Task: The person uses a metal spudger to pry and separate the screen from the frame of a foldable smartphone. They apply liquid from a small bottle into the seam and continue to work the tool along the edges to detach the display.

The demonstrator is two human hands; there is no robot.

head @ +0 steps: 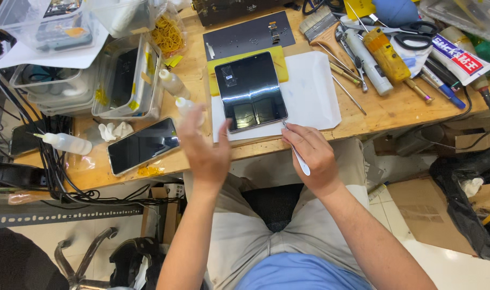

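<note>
A black square device (251,90) with a glossy screen lies on a white sheet (311,91) on the wooden bench (387,111). My right hand (312,156) holds a thin white tool (299,157), its tip touching the device's lower right corner. My left hand (206,152) hovers open and blurred just left of the device, above the bench's front edge, holding nothing. A small white bottle (184,107) stands just behind that hand.
A dark phone (143,145) lies on the bench at left beside a dropper bottle (67,143) and clear plastic bins (127,80). Brush (321,28), scissors (414,31), screwdrivers and tubes crowd the right. Cables hang off the left edge.
</note>
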